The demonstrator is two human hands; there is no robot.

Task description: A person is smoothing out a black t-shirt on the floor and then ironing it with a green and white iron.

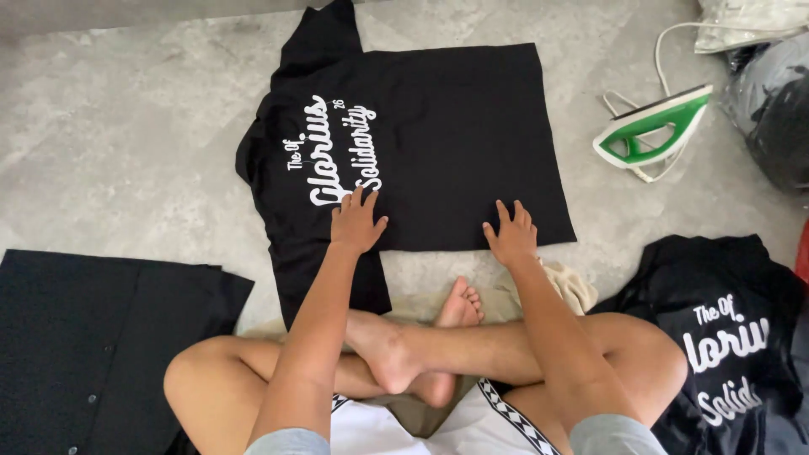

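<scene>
At far left we note a black buttoned garment [93,337] lying flat on the floor, a row of small buttons down its near edge. Next right, our left hand [356,221] rests palm down on the black T-shirt [455,135], fingers spread apart and flat, holding nothing; the fingertips touch the lower end of the white script lettering printed on the shirt's back. The shirt lies face down on the floor just ahead of our crossed bare legs, its body partly folded into a rectangle, one sleeve pointing away at the top. Our right hand [511,233] presses the shirt's near edge, fingers likewise apart and flat. Right of the shirt, well apart from it, a green and white clothes iron [653,131] lies on the floor with a white cord trailing to it. At lower right, a second black printed shirt [725,329] sits crumpled beside our knee. Plastic bags [771,76] occupy the upper right corner. The surface is a grey mottled stone-look floor [126,143].
</scene>
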